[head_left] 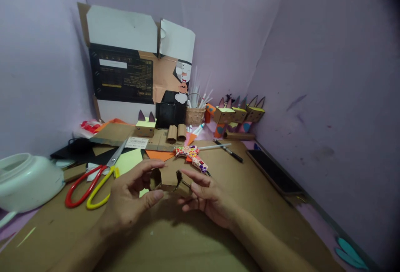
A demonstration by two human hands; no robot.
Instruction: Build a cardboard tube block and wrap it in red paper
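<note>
Between my two hands, just above the table, is a small folded cardboard tube (pixel 168 177) with creased sides and an open left end. My left hand (pixel 128 199) grips it with fingers behind and the thumb along the lower front edge. My right hand (pixel 212 200) pinches a smaller folded cardboard part (pixel 185 185) at the tube's right end; whether the two are joined I cannot tell. Just beyond lies a flower-patterned glue gun (pixel 191 154) with a clear glue stick (pixel 215 146) in it. Scissors (pixel 93 184) with red and yellow handles rest left of my left hand.
A white pot (pixel 29 182) stands at the left. Two short cardboard tubes (pixel 176 132) and an eared cardboard head (pixel 146 127) sit farther back. Several eared figures (pixel 224 115) line the right rear, near a basket (pixel 196 116) of sticks. A black pen (pixel 229 152) and a phone (pixel 275 171) lie right.
</note>
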